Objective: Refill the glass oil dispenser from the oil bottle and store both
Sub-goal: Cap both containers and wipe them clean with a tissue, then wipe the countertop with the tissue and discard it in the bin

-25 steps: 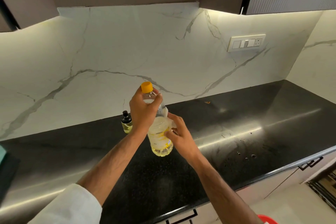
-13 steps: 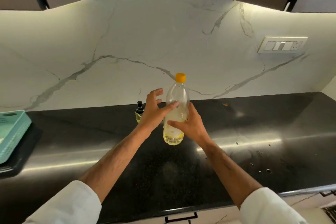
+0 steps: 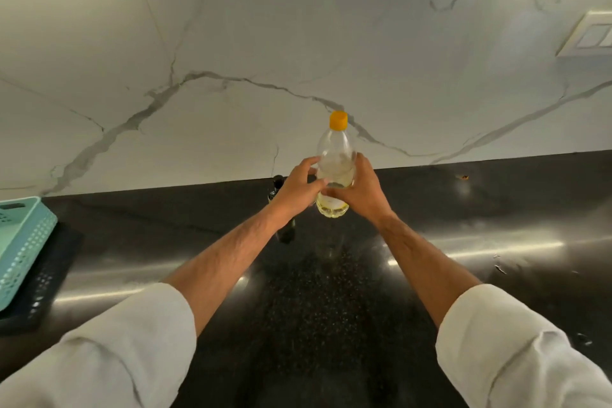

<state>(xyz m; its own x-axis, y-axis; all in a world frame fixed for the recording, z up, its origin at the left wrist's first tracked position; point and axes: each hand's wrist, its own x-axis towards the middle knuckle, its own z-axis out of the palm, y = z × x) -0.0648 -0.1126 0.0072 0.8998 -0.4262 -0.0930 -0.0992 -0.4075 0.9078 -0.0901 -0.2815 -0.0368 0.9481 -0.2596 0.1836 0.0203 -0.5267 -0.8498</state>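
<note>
Both hands on oil bottle (image 3: 335, 161), upright w/ yellow cap (image 3: 338, 119) on. Right hand (image 3: 362, 190) wrapped round it; left hand (image 3: 298, 189) fingers loosely spread, touching. Dispenser (image 3: 276, 187) just behind left hand.

White marble wall (image 3: 298, 26) – black countertop (image 3: 331, 308)

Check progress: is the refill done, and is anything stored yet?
Can't confirm the pour. The oil bottle is capped, upright, with oil only near its base. In hand: right hand grips the bottle, left hand touches it; it seems lifted off the counter. The dispenser sits behind the left hand, level hidden. Left: storing both, neither put away.
</note>
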